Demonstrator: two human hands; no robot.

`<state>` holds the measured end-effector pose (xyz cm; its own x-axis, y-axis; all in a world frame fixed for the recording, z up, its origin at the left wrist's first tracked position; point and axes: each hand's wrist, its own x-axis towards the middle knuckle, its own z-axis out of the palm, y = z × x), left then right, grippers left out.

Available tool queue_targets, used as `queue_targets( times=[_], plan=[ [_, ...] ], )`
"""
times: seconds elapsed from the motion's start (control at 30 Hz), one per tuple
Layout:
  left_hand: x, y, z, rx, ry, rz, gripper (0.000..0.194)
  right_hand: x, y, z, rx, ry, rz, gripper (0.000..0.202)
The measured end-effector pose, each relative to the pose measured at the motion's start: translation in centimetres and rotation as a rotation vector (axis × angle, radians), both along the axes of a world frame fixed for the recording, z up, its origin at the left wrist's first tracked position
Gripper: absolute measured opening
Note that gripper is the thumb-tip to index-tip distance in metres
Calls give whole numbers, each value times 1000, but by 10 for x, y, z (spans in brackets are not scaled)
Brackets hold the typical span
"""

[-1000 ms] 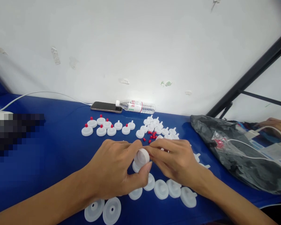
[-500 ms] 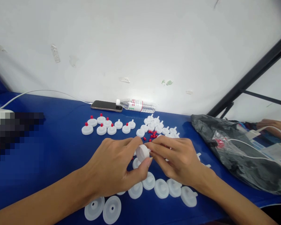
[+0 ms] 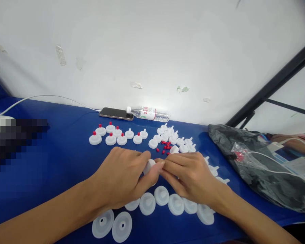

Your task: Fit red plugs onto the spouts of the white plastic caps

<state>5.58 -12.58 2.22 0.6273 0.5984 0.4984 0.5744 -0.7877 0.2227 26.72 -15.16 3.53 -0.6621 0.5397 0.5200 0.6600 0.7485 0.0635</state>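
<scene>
A white plastic nozzle cap [image 3: 149, 167] is pinched between the thumb and fingers of my left hand [image 3: 125, 178], above the blue table. My right hand [image 3: 189, 171] meets it from the right, fingertips closed at the nozzle side; what sits between them is hidden. Just beyond the hands lie several small red tip caps [image 3: 166, 145] and a cluster of white nozzle caps [image 3: 165, 135]. Farther left stand several white caps with red tips [image 3: 95, 138], beside two without. Nearer me, translucent white caps [image 3: 147, 204] lie in a row, with two holed discs [image 3: 122, 226] at the front.
A phone [image 3: 116, 113] on a cable and a lying water bottle [image 3: 148, 113] rest by the wall. On the right is a black plastic bag [image 3: 244, 169] with a small clear bag of red pieces [image 3: 239, 155]. Another person's hand [image 3: 291, 141] shows at far right.
The held cap has turned, so its open hollow side no longer faces me, and has shifted slightly left. Both hands stay together, and my right fingertips remain at its nozzle side.
</scene>
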Motion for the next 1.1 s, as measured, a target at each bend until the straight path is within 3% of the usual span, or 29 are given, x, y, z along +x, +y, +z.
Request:
queue_targets(
  times=[0.1,0.3,0.57,1.1],
  plan=[
    [0,1,-1,45,8,22,48,-1,0,0,5,-23,22,29],
    [2,-3,4,-37,-51,-18,27,2,-2,3,-31,-23,15,23],
    [3,-4,4,-16,-35,-38,22,2,0,3,-32,-14,-9,22],
    [2,-4,0,-39,26,-18,34,2,-1,3,-50,-55,-1,20]
  ],
)
